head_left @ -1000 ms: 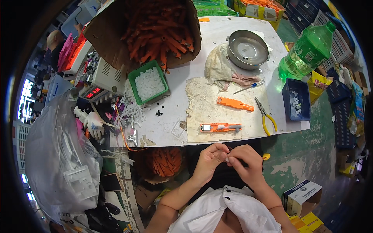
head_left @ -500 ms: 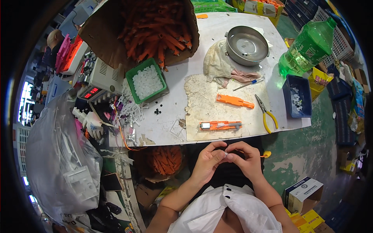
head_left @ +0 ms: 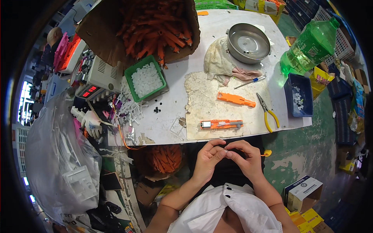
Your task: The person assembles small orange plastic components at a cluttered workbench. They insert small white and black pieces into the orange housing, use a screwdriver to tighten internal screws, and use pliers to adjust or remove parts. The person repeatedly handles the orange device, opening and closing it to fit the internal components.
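Meanwhile the two bare hands have drawn a little nearer to the body than a second ago, dropping from the near edge of the white worktable (head_left: pixel 175 112) to just below it, above the lap. The left hand (head_left: pixel 206 163) and right hand (head_left: pixel 246 161) are pressed fingertip to fingertip, fingers curled tightly round something very small and pale that is mostly hidden between them; what it is I cannot tell. That reads as fine fitting work going on in the fingers, with nothing on the table touched over the same second.

Counted from the table: two orange plastic tool bodies on its near side, one assembled orange and grey piece (head_left: pixel 221 124) closest to the hands and one plain orange half (head_left: pixel 236 99) just beyond it. One pair of yellow-handled pliers (head_left: pixel 268 112) lies to their right, one small blue-tipped screwdriver (head_left: pixel 248 82) beyond. One round steel bowl (head_left: pixel 248 42) sits at the far side, one green plastic bottle (head_left: pixel 309 44) at the right edge, one green tray of white parts (head_left: pixel 147 79) to the left, one blue bin (head_left: pixel 298 95) at the right.
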`<state>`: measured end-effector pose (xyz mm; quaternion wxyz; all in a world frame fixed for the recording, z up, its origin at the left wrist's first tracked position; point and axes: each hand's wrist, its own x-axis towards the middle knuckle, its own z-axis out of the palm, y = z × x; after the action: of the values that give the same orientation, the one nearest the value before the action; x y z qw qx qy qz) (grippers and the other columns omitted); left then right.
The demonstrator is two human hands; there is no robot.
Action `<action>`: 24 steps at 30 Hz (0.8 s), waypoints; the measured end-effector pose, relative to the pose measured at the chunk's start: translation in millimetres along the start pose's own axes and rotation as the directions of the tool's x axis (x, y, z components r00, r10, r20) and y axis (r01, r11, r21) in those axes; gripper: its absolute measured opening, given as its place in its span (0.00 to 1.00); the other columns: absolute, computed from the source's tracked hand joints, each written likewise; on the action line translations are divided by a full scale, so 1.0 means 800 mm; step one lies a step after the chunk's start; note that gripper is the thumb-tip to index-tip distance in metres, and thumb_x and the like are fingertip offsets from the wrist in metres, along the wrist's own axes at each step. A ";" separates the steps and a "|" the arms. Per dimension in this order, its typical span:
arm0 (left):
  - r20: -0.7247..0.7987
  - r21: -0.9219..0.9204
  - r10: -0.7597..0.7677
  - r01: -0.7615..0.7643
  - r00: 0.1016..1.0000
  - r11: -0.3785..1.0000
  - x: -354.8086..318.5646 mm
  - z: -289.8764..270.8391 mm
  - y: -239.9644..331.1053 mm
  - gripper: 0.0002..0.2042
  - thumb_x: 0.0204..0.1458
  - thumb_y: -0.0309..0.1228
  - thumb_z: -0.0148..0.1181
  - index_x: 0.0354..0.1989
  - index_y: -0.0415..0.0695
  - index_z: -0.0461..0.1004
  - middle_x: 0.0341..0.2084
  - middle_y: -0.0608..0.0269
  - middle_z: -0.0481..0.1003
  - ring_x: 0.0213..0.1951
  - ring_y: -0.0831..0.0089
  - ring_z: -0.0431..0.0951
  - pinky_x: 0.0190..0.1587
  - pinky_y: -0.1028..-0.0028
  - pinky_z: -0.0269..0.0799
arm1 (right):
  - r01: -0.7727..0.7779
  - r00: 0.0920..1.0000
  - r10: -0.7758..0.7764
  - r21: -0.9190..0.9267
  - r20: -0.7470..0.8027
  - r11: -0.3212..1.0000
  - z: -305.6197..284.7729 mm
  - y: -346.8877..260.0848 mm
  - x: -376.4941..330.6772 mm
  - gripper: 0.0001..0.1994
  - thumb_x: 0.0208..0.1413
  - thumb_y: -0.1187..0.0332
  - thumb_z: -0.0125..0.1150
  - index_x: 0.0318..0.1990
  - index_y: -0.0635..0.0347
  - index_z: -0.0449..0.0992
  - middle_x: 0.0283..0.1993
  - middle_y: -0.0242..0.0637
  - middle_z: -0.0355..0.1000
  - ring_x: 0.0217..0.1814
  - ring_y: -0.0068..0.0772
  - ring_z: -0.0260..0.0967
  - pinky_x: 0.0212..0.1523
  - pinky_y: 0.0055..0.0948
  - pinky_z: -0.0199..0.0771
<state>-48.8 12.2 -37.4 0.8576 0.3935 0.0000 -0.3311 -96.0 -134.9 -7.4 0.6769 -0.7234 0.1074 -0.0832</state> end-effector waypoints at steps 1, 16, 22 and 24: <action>0.000 -0.003 0.002 -0.002 1.000 1.000 0.000 0.000 0.000 0.16 0.56 0.26 0.59 0.51 0.37 0.66 0.33 0.63 0.78 0.37 0.79 0.77 0.44 0.79 0.73 | 0.007 1.000 -0.007 -0.007 0.002 1.000 0.000 -0.001 0.000 0.08 0.49 0.73 0.67 0.37 0.64 0.79 0.36 0.37 0.78 0.39 0.30 0.74 0.42 0.27 0.72; -0.020 0.351 0.239 -0.217 0.971 0.911 0.007 -0.002 0.010 0.15 0.56 0.26 0.60 0.50 0.36 0.68 0.33 0.60 0.78 0.38 0.77 0.77 0.44 0.80 0.71 | 0.497 0.858 -0.499 -0.430 0.117 0.754 0.007 -0.005 0.039 0.09 0.42 0.79 0.64 0.32 0.62 0.72 0.32 0.38 0.70 0.35 0.42 0.69 0.36 0.35 0.69; 0.321 0.921 0.647 -0.388 0.692 -0.042 0.032 -0.023 0.028 0.13 0.51 0.29 0.63 0.45 0.43 0.75 0.40 0.59 0.76 0.44 0.61 0.75 0.50 0.65 0.66 | 0.516 0.841 -0.519 -0.508 0.150 0.690 0.015 0.003 0.099 0.07 0.45 0.79 0.62 0.32 0.62 0.71 0.35 0.39 0.68 0.41 0.43 0.66 0.40 0.35 0.67; 0.471 0.881 0.639 -0.293 0.608 -0.371 0.044 -0.027 0.029 0.14 0.52 0.31 0.62 0.47 0.45 0.75 0.45 0.62 0.74 0.50 0.62 0.72 0.55 0.61 0.61 | 0.513 0.850 -0.486 -0.525 0.203 0.679 0.017 0.007 0.110 0.06 0.47 0.79 0.60 0.33 0.62 0.71 0.35 0.40 0.68 0.42 0.44 0.65 0.41 0.36 0.67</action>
<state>-2.8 17.9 -45.8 0.3312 0.8648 -0.2979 0.2318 -8.0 -145.6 -16.4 0.3873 -0.8926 -0.0902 -0.2123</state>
